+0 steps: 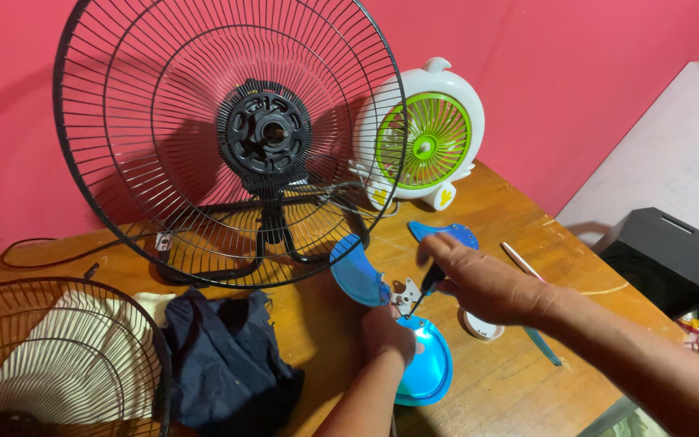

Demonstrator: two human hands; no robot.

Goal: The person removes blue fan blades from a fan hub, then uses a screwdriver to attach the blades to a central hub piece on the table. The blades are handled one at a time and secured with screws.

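A blue three-bladed fan propeller (pixel 362 279) lies on the wooden table (pixel 519 380) in front of the black fan. My left hand (pixel 388 333) rests on the near blade (pixel 424 372) and holds it down beside the hub (pixel 404 293). My right hand (pixel 479 279) grips a dark-handled screwdriver (pixel 428 285) whose tip points down at the hub. The far blade (pixel 446 233) shows just behind my right fingers.
A black fan with its rear wire guard (pixel 228 137) stands at the back. A white and green small fan (pixel 424 137) stands behind it. A loose guard (pixel 58 356), striped cloth and dark cloth (pixel 224 356) lie left. A black box (pixel 661 255) sits right.
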